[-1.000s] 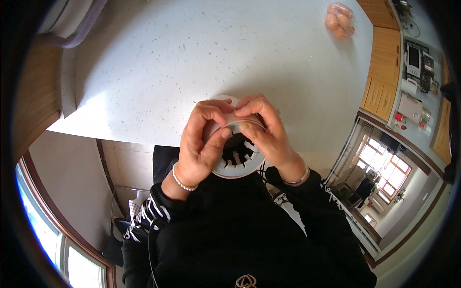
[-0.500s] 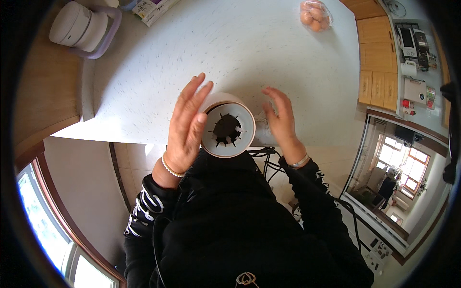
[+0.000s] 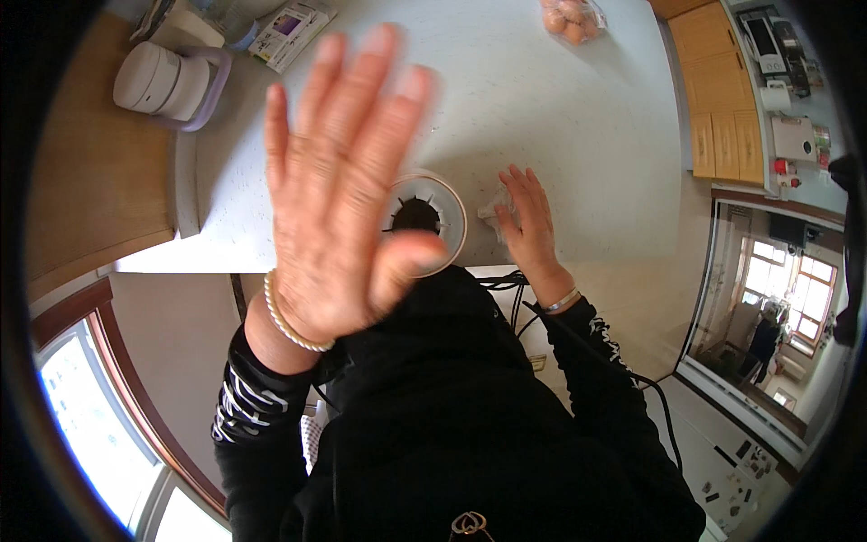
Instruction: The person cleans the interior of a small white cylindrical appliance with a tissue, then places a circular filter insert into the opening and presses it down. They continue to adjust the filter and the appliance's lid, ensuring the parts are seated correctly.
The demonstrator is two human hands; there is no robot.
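My left hand point(image 3: 336, 194) is raised close to the camera, back up, its fingers stretched apart and slightly blurred, holding nothing. Partly behind it, at the counter's near edge, stands a round white container point(image 3: 452, 204) with a brownish rim. Inside its mouth is a pale ring with a dark centre hole and short slits radiating outward; the hand covers its left side. To the right of the container, my right hand point(image 3: 531, 226) is low over the counter with its fingers extended. Next to its thumb lies a crumpled, whitish see-through piece point(image 3: 493, 210), perhaps plastic or tissue; contact is unclear.
The pale speckled counter point(image 3: 596, 144) carries a clear bag of eggs point(image 3: 572, 20) at the far right. At the far left are a white appliance with a lilac handle point(image 3: 161, 83) and a printed box point(image 3: 291, 34). Dark cables point(image 3: 506, 282) hang beyond the near edge.
My left hand has risen from beside the container toward the camera, its fingers spreading. My right hand stays to the container's right, close to the crumpled piece. The whole view has shifted slightly.
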